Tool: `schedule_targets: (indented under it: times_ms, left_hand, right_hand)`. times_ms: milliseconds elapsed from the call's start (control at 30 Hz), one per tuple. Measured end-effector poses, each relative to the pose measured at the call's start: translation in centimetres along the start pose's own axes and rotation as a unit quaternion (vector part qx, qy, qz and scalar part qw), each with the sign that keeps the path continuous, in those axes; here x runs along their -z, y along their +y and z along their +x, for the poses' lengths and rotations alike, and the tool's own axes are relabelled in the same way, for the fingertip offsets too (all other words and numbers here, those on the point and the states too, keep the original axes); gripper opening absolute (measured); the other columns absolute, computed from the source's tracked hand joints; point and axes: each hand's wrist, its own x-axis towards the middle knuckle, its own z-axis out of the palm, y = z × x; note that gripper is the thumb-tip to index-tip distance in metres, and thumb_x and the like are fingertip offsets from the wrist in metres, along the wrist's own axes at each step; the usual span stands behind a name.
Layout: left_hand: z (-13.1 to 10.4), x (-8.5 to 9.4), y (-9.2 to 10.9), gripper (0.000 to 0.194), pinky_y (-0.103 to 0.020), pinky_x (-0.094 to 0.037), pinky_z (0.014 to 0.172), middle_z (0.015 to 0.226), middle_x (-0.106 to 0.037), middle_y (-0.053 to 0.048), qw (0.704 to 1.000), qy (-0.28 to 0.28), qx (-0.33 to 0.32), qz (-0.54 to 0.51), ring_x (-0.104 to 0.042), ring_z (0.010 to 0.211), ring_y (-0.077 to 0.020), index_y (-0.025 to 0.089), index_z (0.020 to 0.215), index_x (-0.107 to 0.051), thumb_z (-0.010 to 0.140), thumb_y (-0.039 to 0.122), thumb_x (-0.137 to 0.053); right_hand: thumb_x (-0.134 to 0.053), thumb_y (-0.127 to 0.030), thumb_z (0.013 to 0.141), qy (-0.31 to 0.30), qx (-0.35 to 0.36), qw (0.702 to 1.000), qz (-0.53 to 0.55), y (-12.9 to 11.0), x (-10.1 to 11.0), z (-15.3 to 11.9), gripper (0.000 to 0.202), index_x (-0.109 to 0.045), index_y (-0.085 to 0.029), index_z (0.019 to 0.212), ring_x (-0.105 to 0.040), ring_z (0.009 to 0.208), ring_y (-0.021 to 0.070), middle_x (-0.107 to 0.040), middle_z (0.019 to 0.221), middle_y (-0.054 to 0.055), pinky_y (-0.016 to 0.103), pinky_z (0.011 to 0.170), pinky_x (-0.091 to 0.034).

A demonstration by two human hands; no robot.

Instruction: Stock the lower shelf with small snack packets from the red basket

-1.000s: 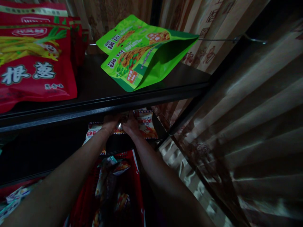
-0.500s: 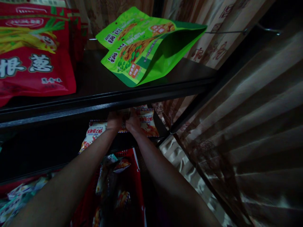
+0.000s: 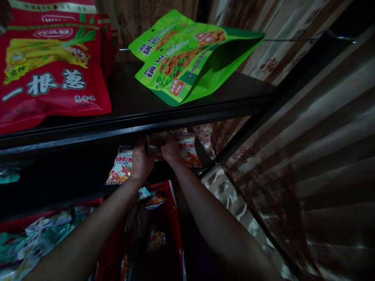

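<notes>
Compared with a moment before, the left hand has drawn back towards the wearer, and more of the held packet shows. The view has shifted too, so more of the red bags at the left is visible.

Overhead, the dark upper shelf crosses the view, its front edge hanging just over the hands and hiding part of the space behind. On it stand the red bags, printed with yellow sticks and white lettering, and to their right lie two overlapping green pouches, one gaping open. A dark post slants down at the right, with a patterned curtain beyond it.

Below, on the lower shelf, a white packet with red lettering lies just left of the left hand, and a similar right packet lies beside the right hand. Nearer the wearer, under the forearms, a red box holds loose packets; more packets, teal and white, fill the lower left.

Between the two hands, over the lower shelf, is the held packet: small, shiny and dim, its print too dark to read. Left fingers curl around one side; the right hand closes on the other, its fingertips lost in shadow.
</notes>
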Motion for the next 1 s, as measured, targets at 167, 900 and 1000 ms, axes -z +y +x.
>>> schedule_targets:
  times_ms: [167,900,1000]
  left_hand:
    - [-1.8,3.8,-3.8,0.035,-0.042,-0.029,0.11,0.128,-0.054,-0.014,0.992,0.043,0.007,0.12,-0.038,0.13,-0.0266,0.013,0.11,-0.061,0.079,0.023,-0.047]
    - [-6.0,4.2,-7.6,0.066,-0.043,-0.034,0.104,0.13,-0.049,-0.018,0.985,0.002,0.141,0.099,-0.036,0.131,-0.0304,0.014,0.138,-0.039,0.078,0.036,-0.056]
    - [-5.8,4.2,-7.9,0.061,-0.044,-0.036,0.102,0.125,-0.053,-0.017,0.988,0.003,0.123,0.096,-0.045,0.122,-0.03,0.014,0.136,-0.042,0.078,0.031,-0.056]
  right_hand:
    - [-0.053,-0.012,0.078,0.003,0.007,1.0,-0.026,-0.1,0.1,0.0,0.049,-0.048,-0.017,0.126,-0.055,0.113,0.0224,-0.062,0.113,0.009,0.039,0.099,-0.042]
    - [-0.047,-0.007,0.078,0.001,0.091,0.991,-0.102,-2.0,2.6,-1.6,0.035,-0.061,-0.017,0.109,-0.058,0.1,0.022,-0.062,0.108,0.009,0.039,0.093,-0.045]
    - [-0.047,-0.009,0.079,-0.01,0.092,0.989,-0.116,-1.6,2.5,-1.6,0.031,-0.064,-0.017,0.105,-0.058,0.103,0.0219,-0.063,0.109,0.009,0.038,0.095,-0.044]
